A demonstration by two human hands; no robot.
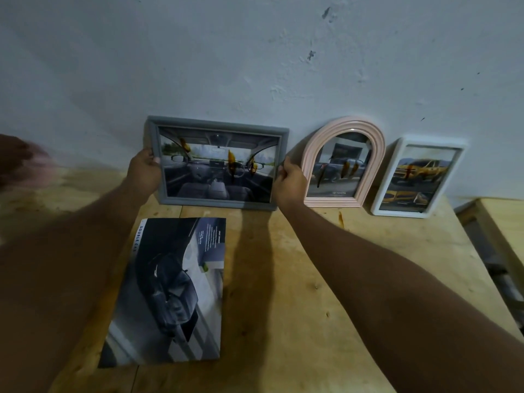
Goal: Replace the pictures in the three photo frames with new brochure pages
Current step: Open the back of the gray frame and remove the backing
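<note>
A grey rectangular photo frame (217, 163) with a car-interior picture stands on edge against the wall. My left hand (144, 172) grips its left side and my right hand (289, 182) grips its right side. To its right a pink arched frame (343, 165) shows a dark car, leaning on the wall. Further right a white upright frame (417, 177) shows yellow vehicles. A brochure (170, 293) with a dark car on its cover lies flat on the wooden table (312, 307), in front of the grey frame, between my forearms.
The pale plaster wall (255, 66) rises right behind the frames. A second wooden surface (502, 222) sits at the right edge, past a gap. A blurred dark shape (17, 160) shows at the far left.
</note>
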